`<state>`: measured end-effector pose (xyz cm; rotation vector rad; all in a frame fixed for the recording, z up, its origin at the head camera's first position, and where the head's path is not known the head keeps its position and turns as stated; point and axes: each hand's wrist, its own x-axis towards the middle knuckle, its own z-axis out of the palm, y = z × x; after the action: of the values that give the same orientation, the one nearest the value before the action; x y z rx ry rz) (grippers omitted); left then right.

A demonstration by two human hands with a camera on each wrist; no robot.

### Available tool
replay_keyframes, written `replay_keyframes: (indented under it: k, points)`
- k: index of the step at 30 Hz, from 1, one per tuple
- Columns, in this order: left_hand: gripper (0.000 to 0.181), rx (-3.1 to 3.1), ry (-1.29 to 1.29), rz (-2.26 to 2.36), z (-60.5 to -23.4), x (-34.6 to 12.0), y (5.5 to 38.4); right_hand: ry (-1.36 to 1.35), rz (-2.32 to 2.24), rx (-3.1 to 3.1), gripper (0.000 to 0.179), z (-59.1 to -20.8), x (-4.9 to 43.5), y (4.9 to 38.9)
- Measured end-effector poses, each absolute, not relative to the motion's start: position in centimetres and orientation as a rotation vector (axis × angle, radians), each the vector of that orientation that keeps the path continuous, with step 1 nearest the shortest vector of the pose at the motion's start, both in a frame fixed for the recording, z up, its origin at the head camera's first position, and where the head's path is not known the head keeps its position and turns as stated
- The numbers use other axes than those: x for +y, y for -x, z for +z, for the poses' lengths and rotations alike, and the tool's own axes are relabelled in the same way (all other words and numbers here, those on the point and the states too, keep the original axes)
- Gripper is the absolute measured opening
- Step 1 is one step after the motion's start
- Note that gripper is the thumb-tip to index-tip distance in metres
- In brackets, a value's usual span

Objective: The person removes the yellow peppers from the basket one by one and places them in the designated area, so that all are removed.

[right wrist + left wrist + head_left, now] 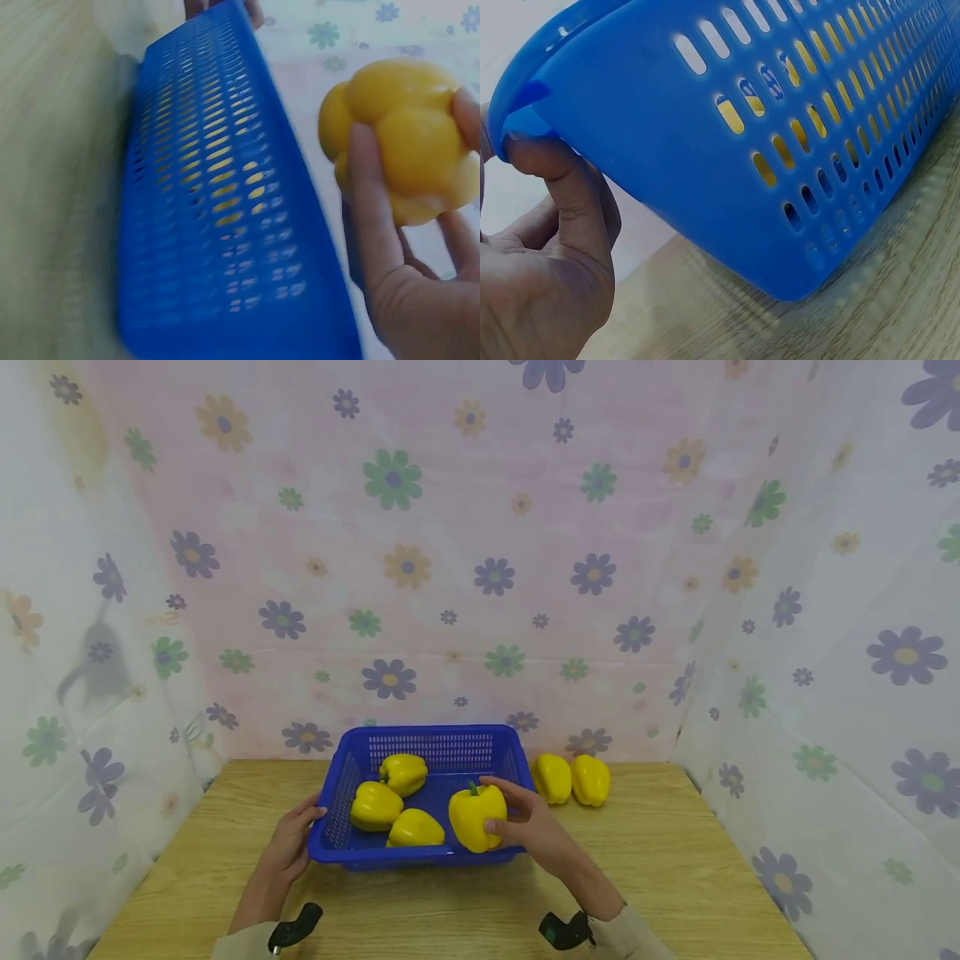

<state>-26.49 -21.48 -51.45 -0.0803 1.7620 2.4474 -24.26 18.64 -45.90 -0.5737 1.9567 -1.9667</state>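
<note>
A blue plastic basket (431,852) with slotted walls stands on the table, three yellow bell peppers (377,807) lying in its left half. My left hand (288,842) grips the basket's rim at the left side; in the left wrist view the thumb (544,157) curls at the rim's edge. With my right hand (536,828) I hold another yellow bell pepper (471,817), green stem upward, over the basket's right front part. In the right wrist view thumb and fingers spread around this pepper (409,142), beside the basket's rim.
Two more yellow bell peppers (552,778) lie on the wooden table (660,860) just right of the basket. Flower-printed curtains (450,568) hang behind the table and along both sides. Each wrist wears a black camera mount (296,928).
</note>
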Motion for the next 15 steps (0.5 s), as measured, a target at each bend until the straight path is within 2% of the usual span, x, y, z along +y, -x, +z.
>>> replay_keyframes:
  k: [4, 15]
  points:
    - [0.062, 1.757, 0.087, 2.449, -51.5, -21.5, 26.5, 0.615, -2.044, 1.89, 0.067, -47.1, 20.3, 23.3]
    - [0.061, 1.727, 0.072, 2.446, -51.6, -21.6, 26.7, 0.692, -2.133, 1.769, 0.06, -49.0, 24.0, 20.9]
